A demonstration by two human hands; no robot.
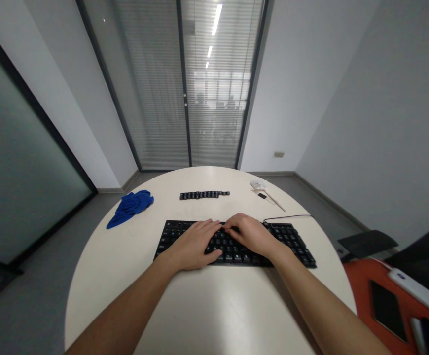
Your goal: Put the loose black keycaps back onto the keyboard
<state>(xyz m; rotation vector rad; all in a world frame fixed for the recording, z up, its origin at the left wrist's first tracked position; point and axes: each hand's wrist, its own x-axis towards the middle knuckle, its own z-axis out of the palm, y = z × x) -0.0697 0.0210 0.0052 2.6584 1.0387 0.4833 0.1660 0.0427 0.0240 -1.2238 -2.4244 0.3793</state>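
A black keyboard (292, 240) lies on the round white table (207, 305) in front of me. My left hand (196, 245) rests over its left half, palm down, with the fingers stretched out and the thumb apart. Over the middle of the back edge, my right hand (249, 231) is bent with thumb and fingertips drawn together at the keys. Whatever sits between those fingertips is too small and covered to make out. Both hands hide part of the keys. Behind the keyboard, several loose black keycaps (201, 195) are lined up in a row.
A crumpled blue cloth (131, 207) lies at the back left. At the back right are a thin wooden stick (275, 201), a whitish clump (259, 185) and a small black piece (262, 195). An orange chair seat (358, 281) bearing a dark phone (388, 308) stands on the right.
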